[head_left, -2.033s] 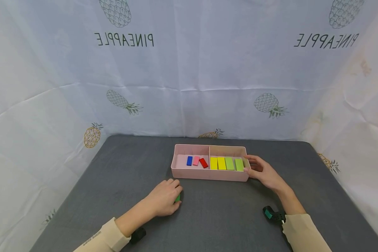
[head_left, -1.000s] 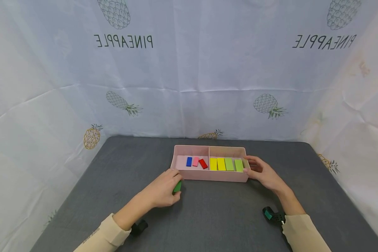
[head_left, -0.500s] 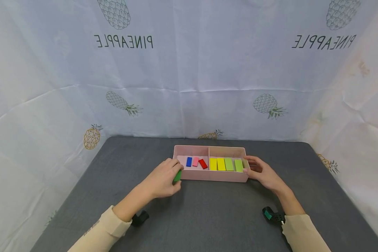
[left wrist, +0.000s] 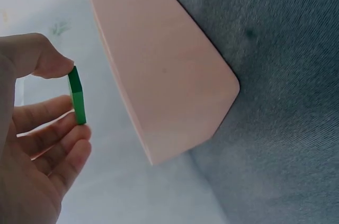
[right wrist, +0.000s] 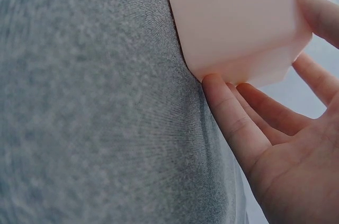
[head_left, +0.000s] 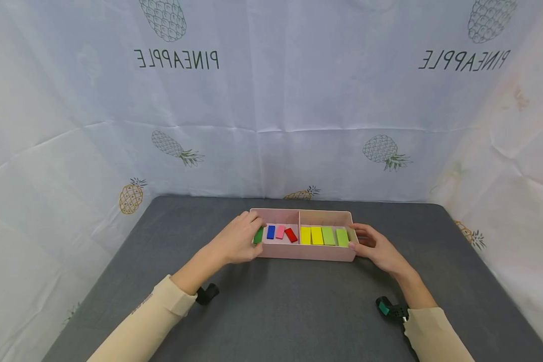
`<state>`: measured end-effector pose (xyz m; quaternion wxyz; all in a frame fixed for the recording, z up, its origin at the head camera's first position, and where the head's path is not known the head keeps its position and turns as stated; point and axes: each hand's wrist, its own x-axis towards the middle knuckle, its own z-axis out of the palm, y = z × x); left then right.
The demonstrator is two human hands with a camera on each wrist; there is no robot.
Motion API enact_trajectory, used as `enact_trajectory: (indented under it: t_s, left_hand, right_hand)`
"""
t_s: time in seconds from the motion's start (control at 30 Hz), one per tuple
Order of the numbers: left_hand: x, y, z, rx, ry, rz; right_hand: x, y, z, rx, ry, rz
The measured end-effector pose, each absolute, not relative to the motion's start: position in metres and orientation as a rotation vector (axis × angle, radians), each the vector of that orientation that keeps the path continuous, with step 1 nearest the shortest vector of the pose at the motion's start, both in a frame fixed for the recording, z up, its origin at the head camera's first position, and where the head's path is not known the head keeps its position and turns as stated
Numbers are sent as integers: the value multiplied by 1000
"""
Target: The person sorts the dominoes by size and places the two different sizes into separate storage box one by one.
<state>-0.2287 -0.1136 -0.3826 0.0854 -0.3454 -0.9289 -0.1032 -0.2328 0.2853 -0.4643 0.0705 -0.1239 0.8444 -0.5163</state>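
In the head view, a pink two-compartment box (head_left: 307, 252) stands on the dark table. My left hand (head_left: 240, 239) pinches a flat green block (head_left: 258, 235) between thumb and fingers at the box's left end. The left wrist view shows the green block (left wrist: 77, 97) held above the level of the box rim. In the left compartment lie a blue block (head_left: 271, 232), a pink block (head_left: 280, 232) and a tilted red block (head_left: 290, 235). My right hand (head_left: 380, 251) grips the box's right end, thumb at the near corner and fingers along the end wall.
Two yellow blocks (head_left: 316, 235) and two light green blocks (head_left: 342, 237) stand in a row in the right compartment. A divider (head_left: 299, 223) separates the compartments. White pineapple-print cloth (head_left: 271, 100) hangs behind and beside the dark table (head_left: 298, 311).
My left hand has lifted the green block from the table in front of the box and carried it forward to the left compartment. My right hand stays at the box's right end.
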Motion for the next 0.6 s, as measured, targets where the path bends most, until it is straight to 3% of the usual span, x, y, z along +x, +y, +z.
enact_trajectory:
  t_s: [0.6]
  left_hand:
    - [-267,-104,-389,-925,-2905,-301]
  right_hand:
    - [-233,285,-464,-359,2546,-1540]
